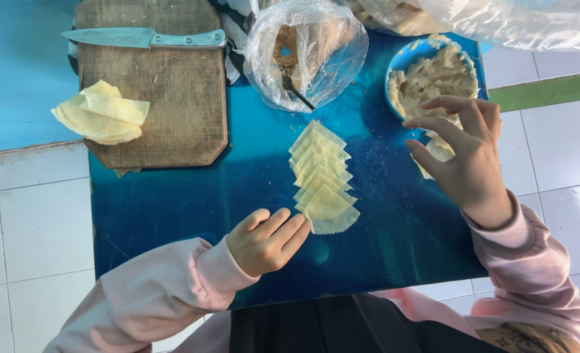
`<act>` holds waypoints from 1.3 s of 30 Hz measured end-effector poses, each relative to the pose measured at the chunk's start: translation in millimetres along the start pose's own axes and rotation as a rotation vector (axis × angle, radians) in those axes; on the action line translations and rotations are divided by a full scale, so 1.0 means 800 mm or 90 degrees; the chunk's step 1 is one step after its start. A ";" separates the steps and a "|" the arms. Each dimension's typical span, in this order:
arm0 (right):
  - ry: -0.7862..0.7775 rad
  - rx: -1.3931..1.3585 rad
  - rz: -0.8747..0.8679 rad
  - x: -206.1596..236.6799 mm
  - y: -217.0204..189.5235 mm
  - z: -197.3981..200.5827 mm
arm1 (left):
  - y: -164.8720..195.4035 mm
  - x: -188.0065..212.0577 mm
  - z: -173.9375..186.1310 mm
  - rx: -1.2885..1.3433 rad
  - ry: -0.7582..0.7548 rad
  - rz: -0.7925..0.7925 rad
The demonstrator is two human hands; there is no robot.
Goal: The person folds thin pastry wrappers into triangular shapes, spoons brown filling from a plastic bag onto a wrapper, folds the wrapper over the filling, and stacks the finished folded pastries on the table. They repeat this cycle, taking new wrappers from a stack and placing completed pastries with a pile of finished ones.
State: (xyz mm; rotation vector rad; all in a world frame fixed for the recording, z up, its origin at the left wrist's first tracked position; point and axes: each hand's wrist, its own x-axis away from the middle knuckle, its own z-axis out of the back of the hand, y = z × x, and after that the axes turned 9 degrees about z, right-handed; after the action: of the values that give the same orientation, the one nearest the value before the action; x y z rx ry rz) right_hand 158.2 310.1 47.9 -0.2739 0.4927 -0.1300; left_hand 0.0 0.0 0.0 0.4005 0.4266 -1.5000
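Note:
A row of several pale yellow folded wrappers lies overlapped down the middle of a blue tabletop. My left hand rests on the table with fingers curled, its fingertips touching the nearest wrapper's edge. My right hand hovers by a blue bowl of beige mashed filling, fingers bent, with a wrapper partly hidden behind the palm and fingers. Both arms wear pink sleeves.
A wooden cutting board at the back left carries a knife and a stack of wrappers. A clear plastic bag with a spoon stands behind the row. White floor tiles surround the table.

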 end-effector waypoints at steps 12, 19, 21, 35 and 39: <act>0.017 0.117 -0.002 0.013 -0.003 -0.004 | 0.003 0.014 -0.005 -0.005 0.004 0.000; 0.039 0.203 0.027 0.007 0.001 -0.023 | -0.003 0.011 -0.002 -0.007 -0.001 0.011; 0.054 0.231 0.037 0.003 -0.005 -0.027 | -0.004 0.013 -0.001 -0.007 0.001 0.013; -0.106 0.023 0.291 -0.009 -0.079 -0.055 | -0.012 0.013 0.003 -0.021 0.016 0.007; -0.112 0.076 0.332 -0.001 -0.084 -0.061 | -0.014 0.007 0.006 -0.025 0.022 -0.002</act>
State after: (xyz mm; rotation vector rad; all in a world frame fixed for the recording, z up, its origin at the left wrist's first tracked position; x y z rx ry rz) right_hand 129.8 234.8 26.6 -0.0333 0.3664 0.3685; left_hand -10.6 -7.4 1.3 0.3951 0.4832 -1.4874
